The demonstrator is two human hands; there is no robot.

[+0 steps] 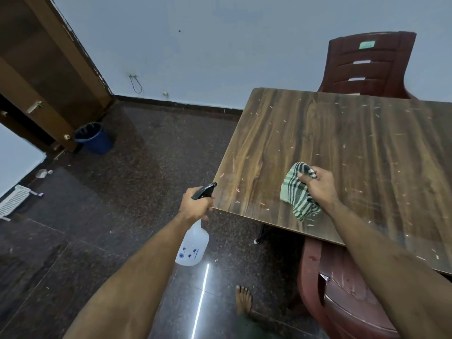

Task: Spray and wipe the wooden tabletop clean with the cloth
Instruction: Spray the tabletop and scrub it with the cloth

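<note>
The wooden tabletop (342, 148) fills the right half of the view and is strewn with small pale scraps. My right hand (318, 187) grips a green and white striped cloth (296, 192) bunched over the table's near left part. My left hand (195, 204) grips the black trigger head of a translucent white spray bottle (193, 245) just off the table's left corner, with the nozzle pointing toward the tabletop and the bottle body hanging below the table edge.
A dark red plastic chair (371, 64) stands behind the table and another (342, 297) is tucked under its near edge. A blue bin (94, 138) sits by the wooden door (49, 69). My bare foot (243, 299) rests on the dark tiled floor.
</note>
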